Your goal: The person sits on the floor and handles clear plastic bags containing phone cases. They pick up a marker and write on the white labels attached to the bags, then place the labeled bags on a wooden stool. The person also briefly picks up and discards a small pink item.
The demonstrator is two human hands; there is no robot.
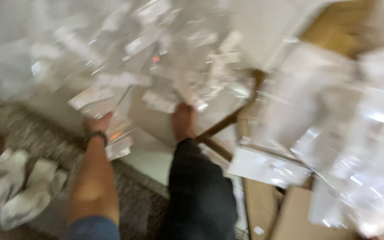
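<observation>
Two things we noted: our left hand [98, 123] reached into clear plastic packets [112, 104] heaped for sorting; fingers' state could not be told.

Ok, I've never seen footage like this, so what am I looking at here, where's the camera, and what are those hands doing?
There is only one picture, taken by a camera worn on a person's head, looking down, and it is badly blurred by motion. The bare left arm with a dark wristband ends in the left hand, which reaches into a heap of clear plastic packets with white labels. The other limb, in dark cloth, may be a leg with a foot rather than a hand. More packets lie over cardboard boxes on the right. Crumpled white cloth lies lower left.
</observation>
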